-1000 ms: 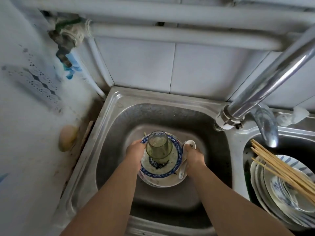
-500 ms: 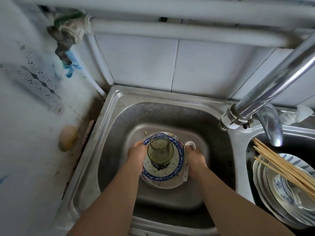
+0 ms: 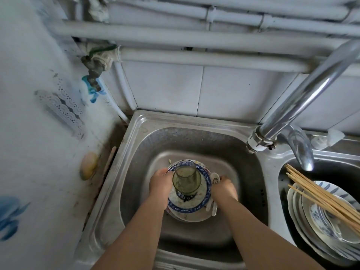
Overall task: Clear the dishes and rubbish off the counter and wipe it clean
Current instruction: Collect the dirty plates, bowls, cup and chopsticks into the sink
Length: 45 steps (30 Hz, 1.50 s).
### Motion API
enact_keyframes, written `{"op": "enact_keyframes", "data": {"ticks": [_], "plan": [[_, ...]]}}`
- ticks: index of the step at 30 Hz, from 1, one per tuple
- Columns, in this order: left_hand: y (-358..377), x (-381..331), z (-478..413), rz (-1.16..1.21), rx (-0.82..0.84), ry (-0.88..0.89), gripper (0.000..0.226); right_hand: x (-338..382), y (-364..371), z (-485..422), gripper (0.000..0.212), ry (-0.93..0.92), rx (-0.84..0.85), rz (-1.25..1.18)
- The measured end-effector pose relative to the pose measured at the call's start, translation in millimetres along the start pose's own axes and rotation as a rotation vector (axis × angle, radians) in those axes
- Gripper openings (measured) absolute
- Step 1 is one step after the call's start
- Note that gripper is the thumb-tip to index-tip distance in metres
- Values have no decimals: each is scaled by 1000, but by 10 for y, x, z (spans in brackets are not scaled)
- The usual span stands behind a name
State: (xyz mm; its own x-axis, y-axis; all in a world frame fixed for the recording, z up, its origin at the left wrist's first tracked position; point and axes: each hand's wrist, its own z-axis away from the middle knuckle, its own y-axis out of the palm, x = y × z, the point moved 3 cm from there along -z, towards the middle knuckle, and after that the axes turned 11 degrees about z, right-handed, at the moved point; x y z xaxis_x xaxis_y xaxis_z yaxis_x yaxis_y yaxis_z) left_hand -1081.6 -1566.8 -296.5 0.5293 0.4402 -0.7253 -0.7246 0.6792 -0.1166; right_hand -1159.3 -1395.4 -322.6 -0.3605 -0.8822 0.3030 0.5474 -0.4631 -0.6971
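A stack of dirty dishes sits low in the left steel sink basin (image 3: pixel 194 137): a blue-rimmed plate (image 3: pixel 191 208) on a white plate (image 3: pixel 191 217), with a green glass (image 3: pixel 186 180) standing upright on top. A white spoon (image 3: pixel 214 208) lies along the stack's right side. My left hand (image 3: pixel 160 182) grips the stack's left rim. My right hand (image 3: pixel 224 189) grips its right rim beside the spoon. Food scraps smear the blue-rimmed plate.
The right basin holds stacked plates (image 3: pixel 315 217) with several chopsticks (image 3: pixel 319 195) lying across them. A chrome tap (image 3: pixel 298 106) arches over the divider. White pipes (image 3: pixel 194 38) and a valve (image 3: pixel 93 65) run along the tiled wall. A soap bar (image 3: pixel 88 165) rests on the left ledge.
Both hands have lowered the dish stack a little deeper into the left basin, still gripping its rims. The camera view has tilted upward, showing more of the wall pipes.
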Motion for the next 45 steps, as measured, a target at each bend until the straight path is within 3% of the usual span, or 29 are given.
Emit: {"op": "enact_keyframes", "data": {"ticks": [5,12,25,30,36,39,42,45], "plan": [[-42,68,68,22,21,-24,32,34,-17,62,36,-10,-17,97],[-44,85,97,21,24,-22,35,-65,13,105,25,18,-27,-12],[-99,-7,196,52,43,-16,45,-106,-12,146,26,37,13,-107],[-74,-153,307,95,27,25,17,-57,-143,228,18,53,-3,-275],[54,-565,486,133,-34,245,40,201,-423,415,18,86,122,-777],[165,-772,635,139,-15,354,46,300,-608,477,26,12,136,-839],[300,-849,798,166,60,350,51,326,-744,528,45,-56,129,-858],[478,-859,988,166,152,282,52,295,-917,639,34,-94,102,-853]]}}
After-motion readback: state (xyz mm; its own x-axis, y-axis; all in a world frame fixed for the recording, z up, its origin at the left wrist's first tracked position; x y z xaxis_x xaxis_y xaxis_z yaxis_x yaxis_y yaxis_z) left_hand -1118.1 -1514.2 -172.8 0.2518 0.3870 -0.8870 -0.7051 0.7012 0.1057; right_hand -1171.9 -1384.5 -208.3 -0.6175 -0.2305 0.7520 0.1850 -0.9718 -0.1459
